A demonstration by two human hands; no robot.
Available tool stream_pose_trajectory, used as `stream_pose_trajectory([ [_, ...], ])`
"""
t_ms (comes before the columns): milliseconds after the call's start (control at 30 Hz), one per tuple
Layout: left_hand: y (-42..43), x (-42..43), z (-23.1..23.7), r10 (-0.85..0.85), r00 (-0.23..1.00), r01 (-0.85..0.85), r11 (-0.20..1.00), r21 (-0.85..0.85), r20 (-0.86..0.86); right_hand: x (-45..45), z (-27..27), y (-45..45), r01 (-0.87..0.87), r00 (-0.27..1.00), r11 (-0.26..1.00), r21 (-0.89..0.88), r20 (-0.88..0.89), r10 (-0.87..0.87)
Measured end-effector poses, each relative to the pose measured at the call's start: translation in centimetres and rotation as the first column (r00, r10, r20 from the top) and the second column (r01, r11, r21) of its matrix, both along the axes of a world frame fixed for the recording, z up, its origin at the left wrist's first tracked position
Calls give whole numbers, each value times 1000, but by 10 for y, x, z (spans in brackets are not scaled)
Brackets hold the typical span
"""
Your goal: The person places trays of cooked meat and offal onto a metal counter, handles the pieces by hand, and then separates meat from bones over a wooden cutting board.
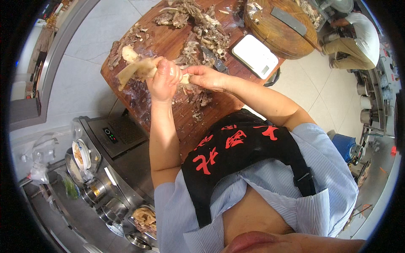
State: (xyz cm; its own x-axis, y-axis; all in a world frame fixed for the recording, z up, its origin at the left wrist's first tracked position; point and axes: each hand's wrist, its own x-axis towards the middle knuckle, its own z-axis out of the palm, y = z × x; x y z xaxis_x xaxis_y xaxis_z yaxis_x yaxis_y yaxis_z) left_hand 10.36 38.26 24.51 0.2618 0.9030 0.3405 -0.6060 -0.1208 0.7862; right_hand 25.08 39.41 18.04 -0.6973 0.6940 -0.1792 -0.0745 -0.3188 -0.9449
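Note:
My left hand [164, 79] is closed around a large pale animal bone [136, 70], above the near left part of a wooden table [218, 98]. The bone's broad flat part sticks out to the left of the fist. My right hand [207, 77] pinches its narrower end just beside the left hand. Cooked bones with meat scraps [212, 34] lie heaped beyond my hands, and small shreds [199, 98] are scattered below them. A dark flat blade [220, 65] lies partly covered by scraps near my right hand; its handle is hidden.
A white digital scale [255, 57] and a round wooden chopping block [278, 38] bearing a cleaver [288, 20] stand at the right. Left below is a steel counter unit [114, 136] with bowls [81, 155] and metal pots [114, 210]. A person [357, 41] is bent over at far right.

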Motion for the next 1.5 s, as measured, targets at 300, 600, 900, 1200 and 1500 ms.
stream_pose_trajectory([
  [300, 6, -12, 1, -58, 990, 55, 998, 25, 130, -2, 15, -12, 102, 994, 984, 146, -57, -95],
  [600, 12, -13, -5, 152, 931, -93, 978, -185, 332, -7, 11, -18, 288, 954, 957, 33, -99, -284],
  [900, 13, -20, -37, 352, 766, -87, 886, -456, 537, -4, 9, -18, 295, 947, 920, 257, 50, -318],
  [1200, 22, -24, -66, 363, 670, 290, 676, -678, 648, 10, 2, -17, 20, 937, 380, 925, 115, -329],
  [1500, 13, -83, -81, 543, 820, -259, 635, -728, 182, 25, -51, -24, -438, 701, 489, 754, 627, -340],
])
